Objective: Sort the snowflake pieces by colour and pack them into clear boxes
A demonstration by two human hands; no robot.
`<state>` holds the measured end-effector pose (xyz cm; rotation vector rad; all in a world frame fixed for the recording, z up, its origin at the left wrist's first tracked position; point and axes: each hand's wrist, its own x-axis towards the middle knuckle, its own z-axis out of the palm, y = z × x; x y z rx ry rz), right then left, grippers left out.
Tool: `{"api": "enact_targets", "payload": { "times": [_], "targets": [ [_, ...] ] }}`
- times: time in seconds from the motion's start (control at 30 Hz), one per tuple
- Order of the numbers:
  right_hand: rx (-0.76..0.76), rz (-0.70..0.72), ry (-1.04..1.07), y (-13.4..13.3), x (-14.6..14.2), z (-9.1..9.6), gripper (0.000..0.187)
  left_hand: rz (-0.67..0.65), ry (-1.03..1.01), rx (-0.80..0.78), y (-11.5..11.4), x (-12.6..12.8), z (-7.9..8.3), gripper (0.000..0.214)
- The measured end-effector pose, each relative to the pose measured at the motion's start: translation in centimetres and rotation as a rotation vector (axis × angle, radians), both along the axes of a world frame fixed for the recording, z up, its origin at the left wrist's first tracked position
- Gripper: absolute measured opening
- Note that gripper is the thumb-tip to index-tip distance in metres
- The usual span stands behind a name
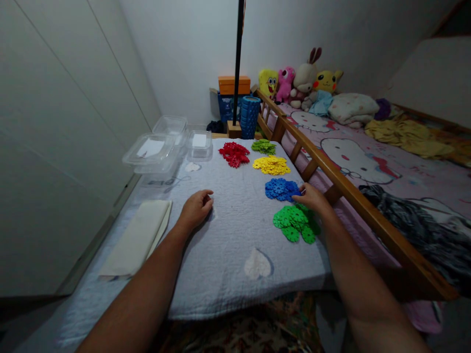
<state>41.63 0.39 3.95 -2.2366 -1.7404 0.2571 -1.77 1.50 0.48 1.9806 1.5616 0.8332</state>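
Apparently set apart by colour, blue discs (277, 189) lie right of frame centre, right hand (312, 197) at their edge, can't tell if gripping, green discs (290, 218) just below, left hand (196, 208) loosely curled, seemingly empty, centre-left above surface (228, 250).

We can read no words for certain: white print on blue box (225, 104) too small, script on pink bedsheet (419, 172) unclear (letters blur).

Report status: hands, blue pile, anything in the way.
Right hand at right end of blue pile. Left hand over the cloth, no piece visible. Green pile close by, nearer side, not blocking.
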Motion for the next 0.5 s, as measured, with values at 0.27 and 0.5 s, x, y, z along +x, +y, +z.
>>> {"api": "enact_targets", "payload": {
  "times": [0.27, 0.5],
  "targets": [
    [0.122, 0.127, -0.068, 2.3, -0.8, 0.1, 0.026, 0.0, -0.007, 0.004, 0.0, 0.0, 0.0, 0.036],
    [0.159, 0.188, -0.068, 3.9, -1.1, -0.3, 0.026, -0.012, -0.003, 0.001, 0.2, -0.1, -0.3, 0.037]
  ]
}}
